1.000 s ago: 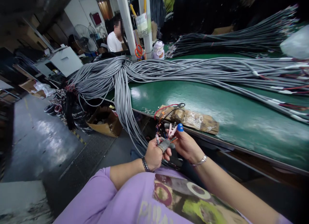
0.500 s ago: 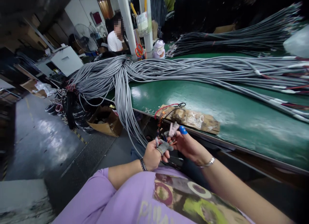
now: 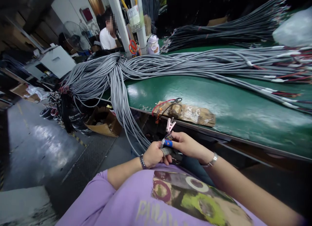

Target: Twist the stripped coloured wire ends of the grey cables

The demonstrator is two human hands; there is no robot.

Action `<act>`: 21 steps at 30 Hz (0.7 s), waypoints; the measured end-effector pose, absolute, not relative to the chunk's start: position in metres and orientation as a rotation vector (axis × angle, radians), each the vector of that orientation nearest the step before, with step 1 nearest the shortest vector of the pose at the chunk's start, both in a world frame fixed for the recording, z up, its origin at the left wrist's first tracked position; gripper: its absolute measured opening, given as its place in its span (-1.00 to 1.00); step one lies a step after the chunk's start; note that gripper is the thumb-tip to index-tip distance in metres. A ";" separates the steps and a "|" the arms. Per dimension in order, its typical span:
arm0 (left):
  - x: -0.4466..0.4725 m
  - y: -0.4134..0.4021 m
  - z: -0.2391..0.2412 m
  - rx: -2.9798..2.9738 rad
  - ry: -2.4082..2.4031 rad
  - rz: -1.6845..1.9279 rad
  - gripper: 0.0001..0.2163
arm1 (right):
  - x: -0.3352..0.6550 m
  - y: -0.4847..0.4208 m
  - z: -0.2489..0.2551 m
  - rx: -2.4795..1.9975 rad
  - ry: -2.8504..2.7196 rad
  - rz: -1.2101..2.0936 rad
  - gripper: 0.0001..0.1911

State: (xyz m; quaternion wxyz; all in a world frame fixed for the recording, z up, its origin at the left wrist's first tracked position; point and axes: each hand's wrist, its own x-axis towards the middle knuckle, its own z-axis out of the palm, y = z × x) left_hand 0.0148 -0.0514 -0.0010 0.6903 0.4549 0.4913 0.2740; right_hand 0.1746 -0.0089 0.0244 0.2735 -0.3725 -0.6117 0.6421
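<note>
My left hand [image 3: 153,155] is closed round the end of a grey cable, in front of my body below the table edge. A grey wrap shows at its thumb side, and a white sleeve [image 3: 162,142] sticks up from the grip. My right hand [image 3: 188,145], with blue tape [image 3: 168,143] on its thumb, is closed on the thin coloured wires at that cable end, close against my left hand. The fingertips largely hide these wires. Just above them stands a pale pink clothespin [image 3: 170,124] at the table edge, beside a worn wooden board [image 3: 197,115].
Grey cables [image 3: 185,65] lie along the green table [image 3: 151,89], and a thick bunch hangs over its edge. Black cables [image 3: 219,36] lie behind. An open cardboard box [image 3: 107,130] stands on the floor at left. Past the posts sits a person [image 3: 107,39] in white.
My right hand has closed in on the cable end; its blue-taped thumb has come down from beside the clothespin onto the wires. My left hand keeps its hold. The whole view has shifted slightly.
</note>
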 end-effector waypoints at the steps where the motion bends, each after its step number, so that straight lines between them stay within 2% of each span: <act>1: 0.015 -0.051 -0.001 0.992 1.108 0.663 -0.70 | 0.176 -0.010 0.022 -1.018 -1.599 1.710 -0.57; 5: 0.015 -0.050 0.000 0.917 1.146 0.885 -0.69 | 0.179 -0.016 0.006 -1.066 -1.324 1.708 -0.52; 12: 0.016 -0.048 -0.003 0.946 1.089 0.849 -0.58 | 0.163 -0.037 0.001 -0.827 -1.133 1.859 -0.70; 17: 0.008 -0.049 -0.005 1.056 1.003 0.679 -0.50 | 0.163 -0.026 0.009 -1.045 -1.463 1.540 -0.67; 21: 0.006 -0.052 -0.008 1.070 1.042 0.763 -0.49 | 0.164 -0.018 0.006 -1.142 -1.588 1.383 -0.64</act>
